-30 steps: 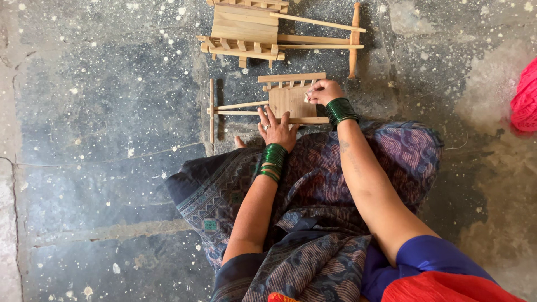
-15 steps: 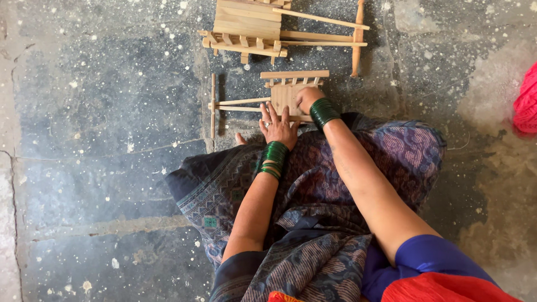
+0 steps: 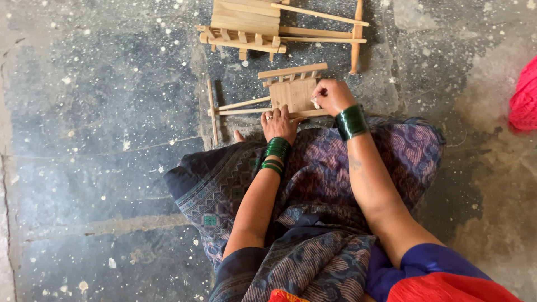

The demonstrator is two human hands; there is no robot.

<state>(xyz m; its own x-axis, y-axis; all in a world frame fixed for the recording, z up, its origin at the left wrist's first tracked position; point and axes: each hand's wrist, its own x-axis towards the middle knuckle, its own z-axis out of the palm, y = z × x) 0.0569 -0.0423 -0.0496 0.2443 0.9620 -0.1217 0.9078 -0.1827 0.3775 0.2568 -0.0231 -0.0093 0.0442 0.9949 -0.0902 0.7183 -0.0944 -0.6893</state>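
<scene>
A small wooden stick frame [image 3: 291,92] with a flat panel, a ladder-like rail and two long thin sticks lies on the stone floor just beyond my knees. My left hand [image 3: 278,124] rests fingers-down on its near edge, pressing the lower stick. My right hand [image 3: 331,96] is closed at the panel's right edge, pinching something small and pale that I cannot identify. Both wrists wear green bangles.
A larger, similar wooden frame [image 3: 251,25] with long sticks and an upright post [image 3: 356,36] lies farther away. A pink-red bundle [image 3: 524,98] sits at the right edge. The grey speckled stone floor [image 3: 100,112] stretches left. My patterned skirt [image 3: 313,184] covers my lap.
My right hand has shifted slightly across the panel's right edge. My left hand stays pressed on the near edge, and the frame lies where it was.
</scene>
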